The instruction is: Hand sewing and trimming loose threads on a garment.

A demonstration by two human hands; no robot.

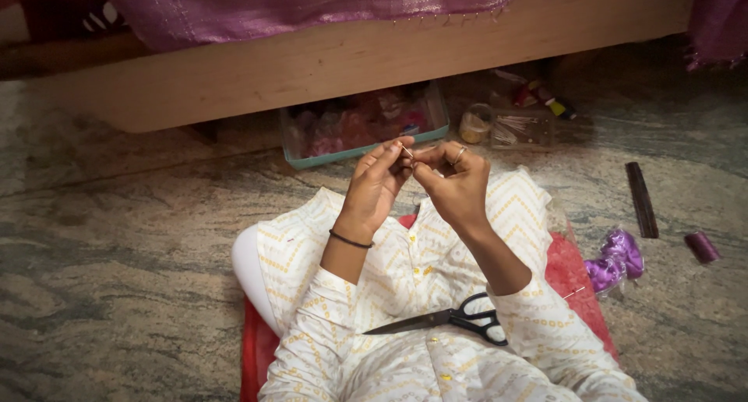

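Needle (pixel 407 152), thin and metallic with a bright glint, sits pinched between the fingertips of the two hands at the middle of the view, raised above the lap; it is too fine to tell whether thread runs through it. At 6 o'clock, nearest the camera, black-handled scissors (pixel 448 321) lie closed on the cream patterned garment (pixel 405 277), blades pointing toward 9 o'clock. The garment spreads over a red cushion (pixel 573 281) whose edges show at 4 and 7 o'clock. Farther up, the left hand (pixel 376 185), with a dark band at the wrist, pinches the needle from 9 o'clock, and the right hand (pixel 454 182), wearing a ring, closes its thumb and forefinger on it from 3 o'clock; the two hands' fingertips nearly touch. At 3 o'clock on the stone floor (pixel 117 293) lie a shiny purple bundle (pixel 615 262), a purple spool (pixel 703 247) and a dark flat strip (pixel 642 199), well apart from the hands. Open floor stretches from 7 to 10 o'clock. Beyond the hands, at 12 o'clock, a teal-rimmed tray (pixel 365 126) of pink odds and ends pokes from under a wooden bed frame (pixel 312 59), with a small clear container (pixel 475 124) beside it. Purple cloth (pixel 312 5) hangs over the frame's top edge.
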